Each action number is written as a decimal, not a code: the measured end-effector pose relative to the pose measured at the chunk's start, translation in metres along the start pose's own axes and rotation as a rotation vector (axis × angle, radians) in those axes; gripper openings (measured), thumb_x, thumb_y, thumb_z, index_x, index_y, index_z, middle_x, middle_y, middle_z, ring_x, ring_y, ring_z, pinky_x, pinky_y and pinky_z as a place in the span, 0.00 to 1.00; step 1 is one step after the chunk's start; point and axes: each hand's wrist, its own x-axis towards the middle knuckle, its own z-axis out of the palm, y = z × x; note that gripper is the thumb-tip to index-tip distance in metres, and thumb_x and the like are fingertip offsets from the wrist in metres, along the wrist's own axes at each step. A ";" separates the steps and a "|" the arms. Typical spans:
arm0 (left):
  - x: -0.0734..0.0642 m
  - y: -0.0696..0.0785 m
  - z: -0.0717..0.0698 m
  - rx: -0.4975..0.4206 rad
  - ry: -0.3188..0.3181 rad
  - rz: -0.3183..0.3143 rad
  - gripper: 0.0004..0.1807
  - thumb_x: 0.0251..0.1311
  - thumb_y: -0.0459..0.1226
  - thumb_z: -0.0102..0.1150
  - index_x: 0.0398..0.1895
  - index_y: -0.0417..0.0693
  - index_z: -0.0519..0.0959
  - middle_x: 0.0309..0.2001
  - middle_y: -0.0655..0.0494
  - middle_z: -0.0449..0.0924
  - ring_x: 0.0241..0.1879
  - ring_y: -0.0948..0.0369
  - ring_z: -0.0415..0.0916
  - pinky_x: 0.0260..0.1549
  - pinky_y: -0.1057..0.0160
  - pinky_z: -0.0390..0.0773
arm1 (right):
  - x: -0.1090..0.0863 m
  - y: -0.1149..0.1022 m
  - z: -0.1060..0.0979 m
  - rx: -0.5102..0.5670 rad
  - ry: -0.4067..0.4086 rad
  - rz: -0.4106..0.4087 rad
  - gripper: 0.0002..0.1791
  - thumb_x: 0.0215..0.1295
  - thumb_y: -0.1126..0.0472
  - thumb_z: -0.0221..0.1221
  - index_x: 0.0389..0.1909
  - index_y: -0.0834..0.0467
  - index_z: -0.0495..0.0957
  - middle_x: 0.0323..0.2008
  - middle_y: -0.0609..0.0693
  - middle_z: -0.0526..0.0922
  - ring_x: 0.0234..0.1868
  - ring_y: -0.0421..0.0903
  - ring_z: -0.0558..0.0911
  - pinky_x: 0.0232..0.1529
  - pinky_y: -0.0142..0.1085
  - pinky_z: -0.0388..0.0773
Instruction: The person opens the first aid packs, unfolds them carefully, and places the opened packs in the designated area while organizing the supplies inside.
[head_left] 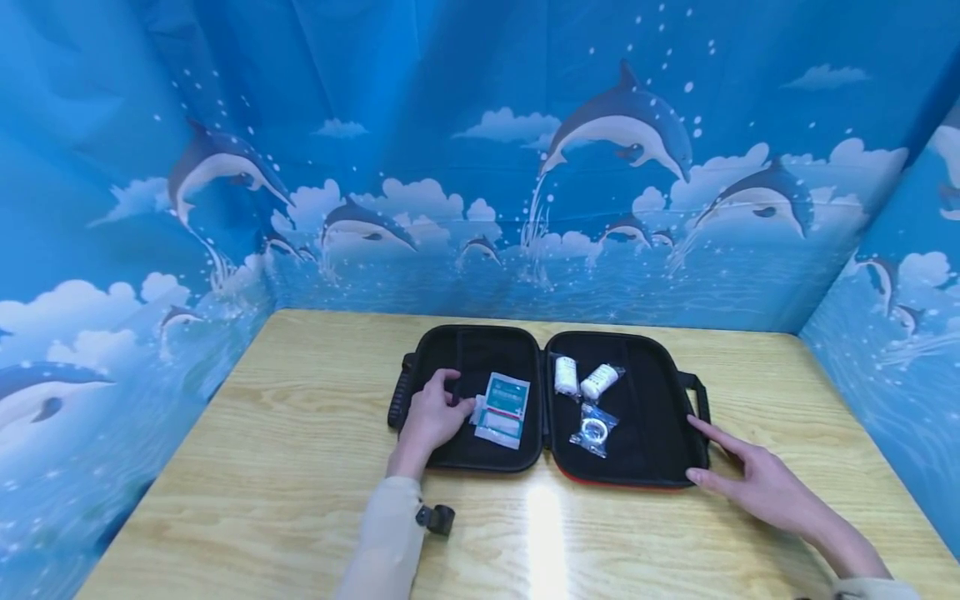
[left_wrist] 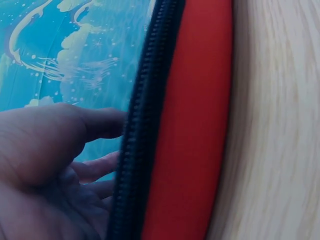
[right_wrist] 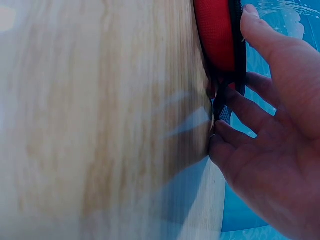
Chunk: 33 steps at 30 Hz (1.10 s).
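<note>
A zippered case lies unfolded on the table, its left half [head_left: 487, 350] and right half [head_left: 652, 417] lined in black; red outer fabric [left_wrist: 192, 120] shows in the left wrist view. My left hand [head_left: 433, 414] reaches into the left half, fingers loosely bent, thumb beside flat green-and-white packets [head_left: 504, 404]. In the left wrist view, the case's rim hides that hand's [left_wrist: 55, 160] fingertips. The right half holds two wrapped white bandage rolls [head_left: 566, 377] [head_left: 600, 382] and a bagged white ring-shaped roll [head_left: 594, 431]. My right hand [head_left: 757, 483] touches the case's right edge with extended fingers.
A black carry handle [head_left: 701, 398] sticks out on the case's right side. Pale wood table [head_left: 300, 483] surrounds the case. Behind and at both sides hangs a blue dolphin-print curtain [head_left: 450, 275]. A small black device [head_left: 437, 518] is strapped to the left wrist.
</note>
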 end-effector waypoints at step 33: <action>-0.027 -0.072 -0.056 0.194 -0.184 0.215 0.62 0.53 0.69 0.66 0.84 0.60 0.44 0.83 0.39 0.40 0.81 0.35 0.40 0.71 0.26 0.53 | -0.002 -0.003 0.001 -0.013 0.030 -0.018 0.43 0.67 0.42 0.66 0.79 0.47 0.61 0.68 0.77 0.68 0.67 0.77 0.69 0.55 0.70 0.72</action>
